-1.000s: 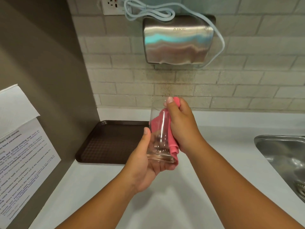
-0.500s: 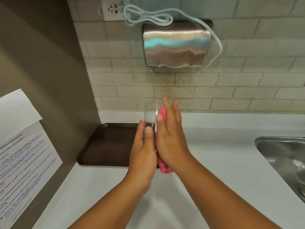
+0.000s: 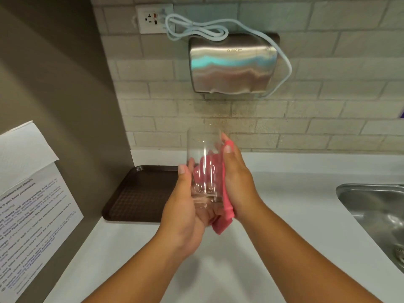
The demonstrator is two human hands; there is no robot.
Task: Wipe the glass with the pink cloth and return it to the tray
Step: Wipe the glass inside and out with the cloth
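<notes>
Glass (image 3: 204,167) upright, base gripped in left hand (image 3: 185,215); right hand (image 3: 237,184) presses pink cloth (image 3: 226,215) on its side; tray (image 3: 140,193) lies left, nearer left hand.

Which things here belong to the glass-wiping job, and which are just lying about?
Job: glass, pink cloth, tray, left hand, right hand.
Lying about: hand dryer, socket, sink, paper notice.

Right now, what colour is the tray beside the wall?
Dark brown, with a fine grid texture on its floor; the tray shows best in the head view.
</notes>
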